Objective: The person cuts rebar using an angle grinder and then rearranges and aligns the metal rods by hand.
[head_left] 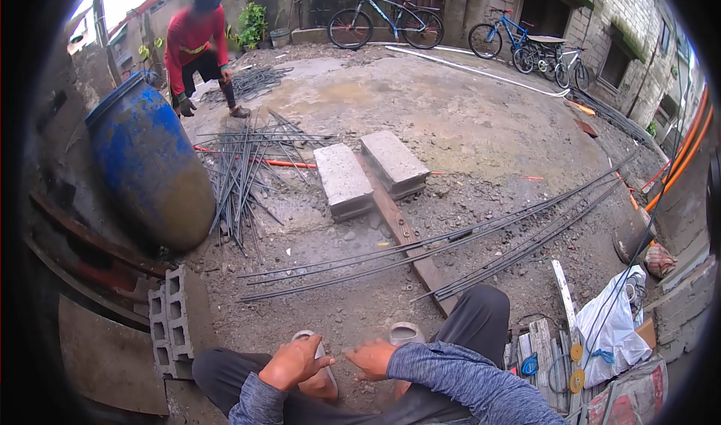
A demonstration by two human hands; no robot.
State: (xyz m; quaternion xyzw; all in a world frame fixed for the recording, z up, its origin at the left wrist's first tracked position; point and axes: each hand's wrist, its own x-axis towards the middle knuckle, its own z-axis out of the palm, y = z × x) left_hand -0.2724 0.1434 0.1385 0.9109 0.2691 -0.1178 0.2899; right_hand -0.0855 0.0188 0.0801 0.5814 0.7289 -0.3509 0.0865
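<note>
Facing long steel bars [460,234] with the left hand [298,361] and the right hand [371,359] loosely open

Wet, stony ground [466,117] spreads ahead of both hands; its borders are cut off by the dark round edge of the view. The steel bars lie across it, just beyond the hands. They are thin, dark grey and slightly curved, in loose groups, and toward the far right their ends are hard to separate. Beyond the left hand leans a muddy blue barrel [150,155], which hides part of the wall. A brown plank [398,226] passes under the bars, ahead of the right hand; its near end is hidden by the knee. Farther ahead, two rough grey concrete blocks [342,177] rest over the plank. Both hands have their fingers a little bent; the palms are turned away, but nothing shows in either grasp.
</note>
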